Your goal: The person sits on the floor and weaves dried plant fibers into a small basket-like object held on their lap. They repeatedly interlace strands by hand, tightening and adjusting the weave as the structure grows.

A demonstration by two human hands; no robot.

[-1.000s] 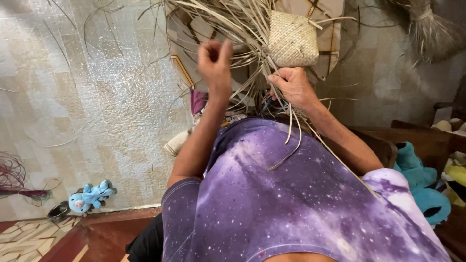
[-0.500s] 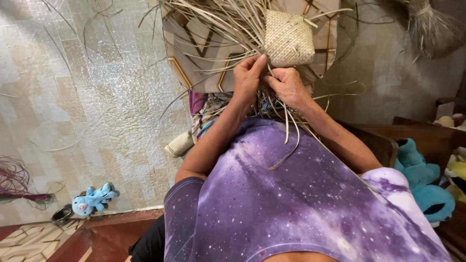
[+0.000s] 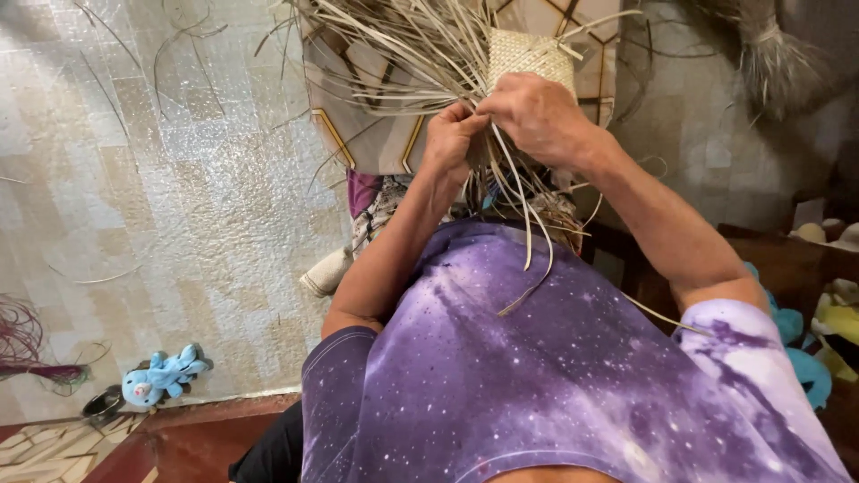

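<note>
Above the lap, I see both hands on the woven basket (image 3: 530, 55): left hand (image 3: 452, 134) fingers pinching loose strips (image 3: 403, 63), right hand (image 3: 537, 116) fingers pressed together gripping its weave. Basket contents hidden.

A blue stuffed toy (image 3: 164, 374) is lying on the patterned floor covering (image 3: 179, 206) near its lower edge. A bundle of reddish-purple strands (image 3: 27, 353) is resting at the left border. Loose dry strips (image 3: 94, 275) are lying scattered across the covering. Teal soft toys (image 3: 801, 353) are sitting at the right.
</note>
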